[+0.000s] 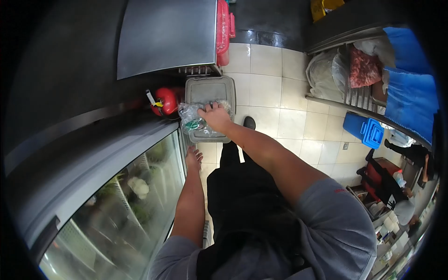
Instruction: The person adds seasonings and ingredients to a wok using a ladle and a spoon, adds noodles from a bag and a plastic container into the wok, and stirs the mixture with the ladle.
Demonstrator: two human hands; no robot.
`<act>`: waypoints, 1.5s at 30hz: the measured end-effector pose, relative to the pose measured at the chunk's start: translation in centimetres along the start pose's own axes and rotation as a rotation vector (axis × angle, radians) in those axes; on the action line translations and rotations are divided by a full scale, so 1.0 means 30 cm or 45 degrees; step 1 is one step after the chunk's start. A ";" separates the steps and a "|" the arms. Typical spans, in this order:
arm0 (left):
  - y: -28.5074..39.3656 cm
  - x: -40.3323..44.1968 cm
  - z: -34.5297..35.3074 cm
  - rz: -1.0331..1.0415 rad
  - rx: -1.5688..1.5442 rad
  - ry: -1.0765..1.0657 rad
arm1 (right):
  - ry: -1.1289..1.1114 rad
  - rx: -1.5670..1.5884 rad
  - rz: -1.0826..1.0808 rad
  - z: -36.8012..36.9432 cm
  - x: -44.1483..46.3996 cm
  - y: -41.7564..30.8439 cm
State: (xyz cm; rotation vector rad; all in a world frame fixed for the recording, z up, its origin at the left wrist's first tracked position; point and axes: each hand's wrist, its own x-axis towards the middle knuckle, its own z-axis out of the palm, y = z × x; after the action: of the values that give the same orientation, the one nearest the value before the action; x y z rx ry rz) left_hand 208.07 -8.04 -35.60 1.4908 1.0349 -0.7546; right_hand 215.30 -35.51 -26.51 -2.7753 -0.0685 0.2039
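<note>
A crumpled clear plastic bag (192,112) with something green inside lies on the lid of a grey bin (210,84). From above, my right hand (215,115) reaches onto the bag, its fingers curled into the plastic; the fingertips are partly hidden. My left hand (193,157) hangs lower, just beside the bin's near edge and the glass-door fridge (140,186). Its fingers are apart and hold nothing.
A red fire extinguisher (166,101) stands left of the bin. Behind is a steel counter (168,37) with a pink-red container (223,37). At right are a rack with bagged goods (326,70), a blue bin (364,129) and other people (396,196).
</note>
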 end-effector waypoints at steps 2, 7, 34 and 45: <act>-0.009 0.057 0.004 -0.091 0.004 -0.069 | -0.009 -0.001 0.000 0.010 0.009 0.021; -0.055 0.358 -0.033 -0.076 0.175 -0.137 | 0.190 0.713 0.432 -0.092 -0.025 0.094; -0.509 1.095 0.262 0.005 0.079 -0.417 | 0.224 2.453 1.259 0.397 -0.370 0.532; -0.650 1.129 0.301 -0.001 0.119 -0.369 | 0.365 2.611 0.980 0.473 -0.332 0.539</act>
State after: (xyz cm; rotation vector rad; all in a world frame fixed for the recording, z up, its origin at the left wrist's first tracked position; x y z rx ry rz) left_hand 205.07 -10.16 -75.54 1.4087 0.7907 -0.9981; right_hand 203.68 -46.46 -44.03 -0.6459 0.7830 -0.0124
